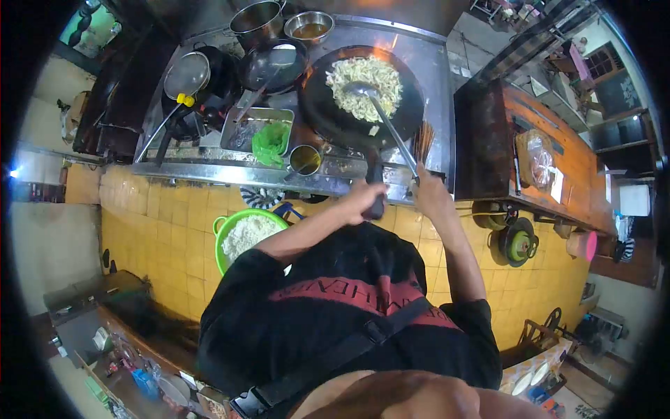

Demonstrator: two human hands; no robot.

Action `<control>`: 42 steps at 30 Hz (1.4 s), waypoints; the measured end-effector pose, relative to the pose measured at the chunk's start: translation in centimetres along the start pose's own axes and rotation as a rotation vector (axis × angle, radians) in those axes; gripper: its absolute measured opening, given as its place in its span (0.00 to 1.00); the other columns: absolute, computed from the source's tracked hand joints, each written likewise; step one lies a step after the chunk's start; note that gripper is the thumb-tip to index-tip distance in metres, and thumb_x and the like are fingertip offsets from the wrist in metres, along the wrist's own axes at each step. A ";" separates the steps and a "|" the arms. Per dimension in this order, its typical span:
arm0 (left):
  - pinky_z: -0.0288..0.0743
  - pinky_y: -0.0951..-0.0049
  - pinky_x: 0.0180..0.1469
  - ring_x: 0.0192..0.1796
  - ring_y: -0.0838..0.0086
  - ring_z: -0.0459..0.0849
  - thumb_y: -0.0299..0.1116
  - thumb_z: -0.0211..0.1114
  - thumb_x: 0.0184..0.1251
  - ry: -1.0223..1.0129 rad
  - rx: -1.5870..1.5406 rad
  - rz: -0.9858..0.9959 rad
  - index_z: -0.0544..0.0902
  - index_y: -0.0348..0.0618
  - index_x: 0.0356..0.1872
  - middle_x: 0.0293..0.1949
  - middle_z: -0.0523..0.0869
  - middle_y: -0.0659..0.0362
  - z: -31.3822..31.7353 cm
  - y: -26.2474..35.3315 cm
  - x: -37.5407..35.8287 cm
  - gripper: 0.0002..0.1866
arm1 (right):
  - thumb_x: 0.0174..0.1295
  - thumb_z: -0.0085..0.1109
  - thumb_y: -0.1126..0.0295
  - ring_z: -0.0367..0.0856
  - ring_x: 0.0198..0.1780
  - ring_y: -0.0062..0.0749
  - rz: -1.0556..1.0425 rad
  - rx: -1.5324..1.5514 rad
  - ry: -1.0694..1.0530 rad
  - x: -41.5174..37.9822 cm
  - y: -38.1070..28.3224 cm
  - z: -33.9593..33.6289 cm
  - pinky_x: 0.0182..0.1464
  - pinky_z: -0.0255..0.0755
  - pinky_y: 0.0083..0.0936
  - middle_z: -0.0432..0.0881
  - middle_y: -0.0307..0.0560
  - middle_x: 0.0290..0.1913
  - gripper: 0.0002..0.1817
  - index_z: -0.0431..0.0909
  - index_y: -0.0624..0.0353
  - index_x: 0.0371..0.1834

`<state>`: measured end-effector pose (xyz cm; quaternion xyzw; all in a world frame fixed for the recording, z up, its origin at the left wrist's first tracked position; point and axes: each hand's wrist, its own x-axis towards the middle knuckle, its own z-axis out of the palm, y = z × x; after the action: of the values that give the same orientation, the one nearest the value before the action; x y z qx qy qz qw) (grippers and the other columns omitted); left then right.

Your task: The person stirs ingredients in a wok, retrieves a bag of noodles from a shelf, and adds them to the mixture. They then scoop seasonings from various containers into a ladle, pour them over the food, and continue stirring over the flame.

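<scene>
My left hand (361,199) is closed round the dark handle of a large black wok (324,115). My right hand (431,192) grips the long metal handle of a ladle (394,130). The ladle's bowl rests in a heap of pale, chopped food (380,77) inside the wok. Orange flames show at the wok's far rim. Just right of the wok, near my right hand, stands a bundle of thin brown sticks (423,142).
Left of the wok are a smaller black pan (269,78), a metal tray (234,133) with a green plastic bag (271,143), a cup of yellowish liquid (305,160) and a strainer (187,77). A green basin (218,244) of white rice is below. A wooden table (523,112) stands right.
</scene>
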<state>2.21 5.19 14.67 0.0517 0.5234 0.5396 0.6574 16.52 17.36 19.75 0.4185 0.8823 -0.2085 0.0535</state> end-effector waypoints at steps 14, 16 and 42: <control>0.75 0.71 0.28 0.23 0.73 0.79 0.33 0.64 0.62 -0.014 0.085 -0.001 0.76 0.38 0.35 0.23 0.80 0.59 -0.1 0.1 -1.8 0.09 | 0.58 0.49 0.70 0.81 0.40 0.63 0.012 0.030 -0.014 -1.3 -1.9 -0.4 0.44 0.73 0.53 0.80 0.70 0.36 0.27 0.63 0.59 0.64; 0.75 0.72 0.28 0.22 0.73 0.79 0.33 0.64 0.61 0.149 0.325 0.088 0.78 0.38 0.29 0.21 0.80 0.59 -3.0 0.3 3.7 0.09 | 0.58 0.49 0.69 0.80 0.42 0.63 -0.138 0.036 0.012 -2.3 -0.7 -0.6 0.46 0.73 0.53 0.80 0.70 0.37 0.27 0.63 0.59 0.64; 0.70 0.74 0.26 0.22 0.77 0.73 0.36 0.62 0.64 -0.142 0.130 0.107 0.73 0.45 0.25 0.21 0.74 0.62 -6.3 2.9 5.9 0.11 | 0.58 0.48 0.71 0.84 0.28 0.45 -0.043 -0.019 0.288 -4.8 -2.0 1.1 0.26 0.78 0.39 0.82 0.54 0.28 0.12 0.76 0.63 0.42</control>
<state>-5.12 7.76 9.92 0.1603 0.5061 0.5339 0.6581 18.05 12.33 20.71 0.4246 0.8916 -0.1388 -0.0742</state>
